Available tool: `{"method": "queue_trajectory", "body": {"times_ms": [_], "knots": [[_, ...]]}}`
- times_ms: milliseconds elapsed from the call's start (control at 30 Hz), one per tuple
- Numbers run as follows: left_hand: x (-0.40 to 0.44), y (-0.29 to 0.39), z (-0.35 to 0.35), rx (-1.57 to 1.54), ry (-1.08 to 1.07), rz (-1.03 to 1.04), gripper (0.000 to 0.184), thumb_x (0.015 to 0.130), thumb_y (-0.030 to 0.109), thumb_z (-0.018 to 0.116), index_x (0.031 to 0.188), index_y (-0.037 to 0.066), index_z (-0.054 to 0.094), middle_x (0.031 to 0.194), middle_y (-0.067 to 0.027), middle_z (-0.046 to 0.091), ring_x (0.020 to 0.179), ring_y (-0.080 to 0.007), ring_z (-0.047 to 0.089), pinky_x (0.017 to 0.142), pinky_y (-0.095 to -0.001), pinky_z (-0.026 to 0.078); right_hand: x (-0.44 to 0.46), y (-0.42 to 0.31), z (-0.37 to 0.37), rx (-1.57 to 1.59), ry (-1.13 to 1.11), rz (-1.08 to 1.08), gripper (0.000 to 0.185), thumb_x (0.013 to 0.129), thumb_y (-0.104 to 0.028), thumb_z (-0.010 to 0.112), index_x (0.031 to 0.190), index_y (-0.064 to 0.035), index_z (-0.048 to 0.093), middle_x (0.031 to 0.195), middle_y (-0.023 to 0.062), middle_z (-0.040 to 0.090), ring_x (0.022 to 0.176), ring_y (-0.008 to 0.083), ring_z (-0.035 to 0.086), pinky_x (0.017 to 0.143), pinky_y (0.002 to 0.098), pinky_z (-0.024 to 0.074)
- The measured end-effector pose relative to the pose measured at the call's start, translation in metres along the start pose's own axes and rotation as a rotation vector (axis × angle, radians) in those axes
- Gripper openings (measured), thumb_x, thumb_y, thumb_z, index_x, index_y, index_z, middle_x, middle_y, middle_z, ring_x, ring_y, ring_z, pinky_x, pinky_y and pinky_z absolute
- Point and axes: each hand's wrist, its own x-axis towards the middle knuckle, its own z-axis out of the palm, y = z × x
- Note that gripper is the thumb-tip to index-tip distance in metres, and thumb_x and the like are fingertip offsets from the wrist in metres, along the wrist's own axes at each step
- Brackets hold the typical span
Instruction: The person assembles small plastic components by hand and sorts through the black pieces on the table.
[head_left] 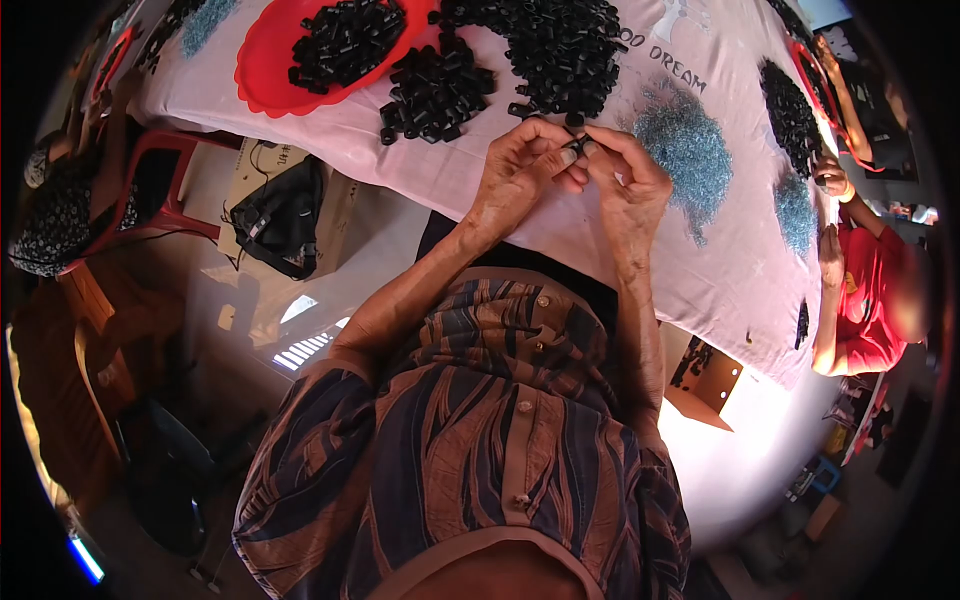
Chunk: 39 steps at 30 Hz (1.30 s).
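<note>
My left hand and my right hand meet over the near edge of the cloth-covered table. Between their fingertips is a small black plastic piece, partly hidden by the thumbs. The fingers of both hands are pinched together around it. Just beyond them lies a large heap of black plastic pieces, with a smaller black heap to its left. A pile of tiny clear-blue pieces spreads on the cloth to the right of my right hand.
A scalloped red tray at the far left holds more black pieces. At right, a person in a red shirt works beside another blue pile. A black bag rests on a carton at left; a cardboard box sits below the table.
</note>
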Motion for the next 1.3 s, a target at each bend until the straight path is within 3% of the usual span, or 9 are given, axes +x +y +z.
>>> {"method": "queue_trajectory", "body": {"times_ms": [300,400,567,800,967,1067,1300], "knots": [[-0.001,0.001,0.001,0.048,0.003,0.0,0.007,0.095,-0.001,0.053,0.1,-0.001,0.058,0.086,-0.011,0.067,0.076,-0.0161,0.065,0.07,-0.0268,0.054,0.0,0.011,0.001,0.066,0.018,-0.012,0.018,0.085,0.007,0.064,0.101,-0.0001,0.069,0.089,0.0049,0.068,0.077,0.0077,0.062,0.068,0.0217,0.0504],[-0.001,-0.002,0.001,0.025,0.018,0.023,0.004,0.094,-0.005,0.055,0.095,-0.001,0.057,0.085,-0.0117,0.068,0.074,-0.016,0.067,0.065,-0.0265,0.058,0.001,0.013,0.0,0.025,0.009,-0.043,0.017,0.085,0.006,0.065,0.101,-0.0001,0.068,0.091,0.007,0.069,0.078,0.0098,0.064,0.07,0.0228,0.0509],[-0.002,0.0,0.002,0.04,0.044,-0.004,0.006,0.095,-0.003,0.054,0.098,-0.002,0.058,0.087,-0.0109,0.068,0.074,-0.0158,0.065,0.067,-0.0269,0.054,0.0,0.007,0.001,-0.344,0.029,-0.335,0.022,0.081,0.009,0.064,0.1,-0.0013,0.068,0.096,0.0115,0.069,0.079,0.0213,0.067,0.07,0.0296,0.0542],[-0.003,0.0,0.003,0.074,0.033,0.01,0.004,0.094,-0.003,0.056,0.097,-0.002,0.058,0.086,-0.0099,0.067,0.075,-0.0144,0.064,0.068,-0.0258,0.055,-0.004,0.007,0.003,-0.266,0.029,-0.217,0.025,0.078,0.008,0.064,0.101,-0.002,0.068,0.096,0.011,0.069,0.082,0.0248,0.066,0.07,0.0323,0.0548],[-0.003,-0.001,0.003,0.099,0.062,0.014,0.005,0.093,-0.005,0.056,0.095,-0.002,0.058,0.086,-0.0093,0.067,0.076,-0.0142,0.064,0.068,-0.0257,0.056,0.0,0.012,0.007,-0.421,0.084,-0.481,0.024,0.078,0.009,0.063,0.1,0.0003,0.068,0.095,0.0127,0.069,0.082,0.0268,0.066,0.069,0.0339,0.0553],[-0.001,-0.003,0.003,0.099,0.08,0.035,0.004,0.093,-0.007,0.055,0.094,-0.003,0.057,0.085,-0.0096,0.067,0.078,-0.0137,0.066,0.067,-0.0263,0.06,-0.002,0.003,0.007,-0.378,0.06,-0.363,0.024,0.077,0.009,0.063,0.099,0.002,0.067,0.095,0.0142,0.068,0.083,0.0289,0.065,0.071,0.0358,0.0553],[-0.002,0.003,0.008,0.07,0.101,-0.037,0.011,0.094,-0.002,0.056,0.105,-0.002,0.061,0.091,-0.0081,0.068,0.083,-0.0122,0.064,0.075,-0.0248,0.055,0.005,0.004,0.005,-0.436,0.07,-0.449,0.022,0.077,0.009,0.063,0.097,0.003,0.067,0.093,0.0162,0.068,0.084,0.032,0.065,0.073,0.0373,0.0547]]}}
